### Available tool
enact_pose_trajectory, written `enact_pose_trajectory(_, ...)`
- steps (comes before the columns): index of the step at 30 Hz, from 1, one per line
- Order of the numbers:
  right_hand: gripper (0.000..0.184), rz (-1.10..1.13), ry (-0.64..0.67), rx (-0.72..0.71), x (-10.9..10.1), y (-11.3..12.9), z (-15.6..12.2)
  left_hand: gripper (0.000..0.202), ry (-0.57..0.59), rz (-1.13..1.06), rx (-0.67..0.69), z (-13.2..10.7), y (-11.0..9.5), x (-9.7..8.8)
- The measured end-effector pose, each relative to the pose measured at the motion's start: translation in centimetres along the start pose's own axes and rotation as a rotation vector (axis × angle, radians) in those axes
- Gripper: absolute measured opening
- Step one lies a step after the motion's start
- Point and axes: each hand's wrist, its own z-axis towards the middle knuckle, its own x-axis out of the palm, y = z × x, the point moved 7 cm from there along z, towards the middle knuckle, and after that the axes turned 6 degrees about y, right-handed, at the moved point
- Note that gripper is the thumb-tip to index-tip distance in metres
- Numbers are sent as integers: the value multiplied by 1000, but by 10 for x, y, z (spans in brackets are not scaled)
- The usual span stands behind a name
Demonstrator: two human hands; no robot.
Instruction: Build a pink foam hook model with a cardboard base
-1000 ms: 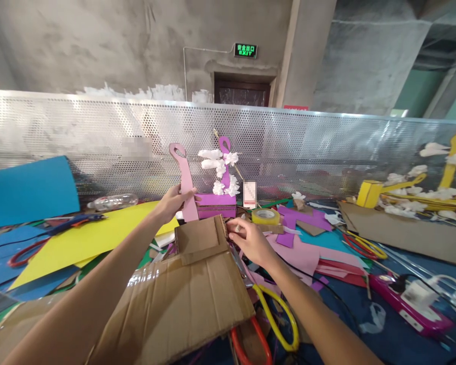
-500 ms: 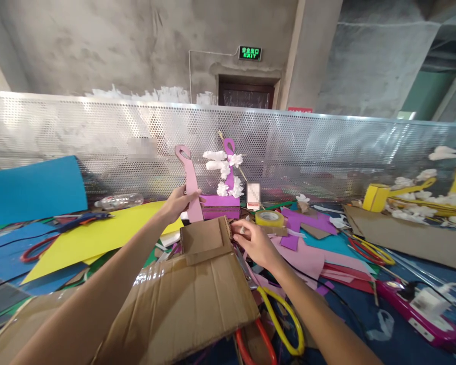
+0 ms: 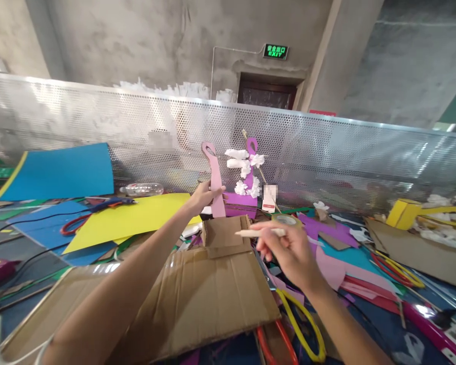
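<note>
My left hand (image 3: 202,198) is closed on a pink hook-topped cardboard strip (image 3: 216,177), holding it upright behind a small cardboard box (image 3: 223,234). In my right hand (image 3: 292,251) is a pale pencil (image 3: 248,233), its dark tip pointing left over the right side of that box. Behind the left hand stands a purple box (image 3: 243,199). A purple hooked strip (image 3: 252,172) with white crumpled paper flowers (image 3: 254,187) rises from it. The small box rests at the upper edge of a large cardboard sheet (image 3: 205,299).
Scissors with yellow and red handles (image 3: 307,324) lie partly under the cardboard at right. A tape roll (image 3: 287,220) is behind my right hand. At left are yellow sheets (image 3: 137,218), a glue gun (image 3: 110,204) and a plastic bottle (image 3: 142,189). A perforated metal screen (image 3: 167,116) runs behind.
The pencil has come up over the small box, its shaft now showing in my right hand. My left hand still holds the pink strip. The camera has turned left.
</note>
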Motion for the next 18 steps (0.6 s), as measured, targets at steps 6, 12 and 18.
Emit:
enact_pose_trajectory(6,20,-111,276,162,77,-36,2,48,2,-13,6,-1,-2,4)
enact_pose_trajectory(12,25,-120,266,194,91,-60,5,47,9,-48,29,2,2,5)
enact_pose_trajectory(18,29,-116,272,199,93,-66,4,48,8,-21,33,5,7,3)
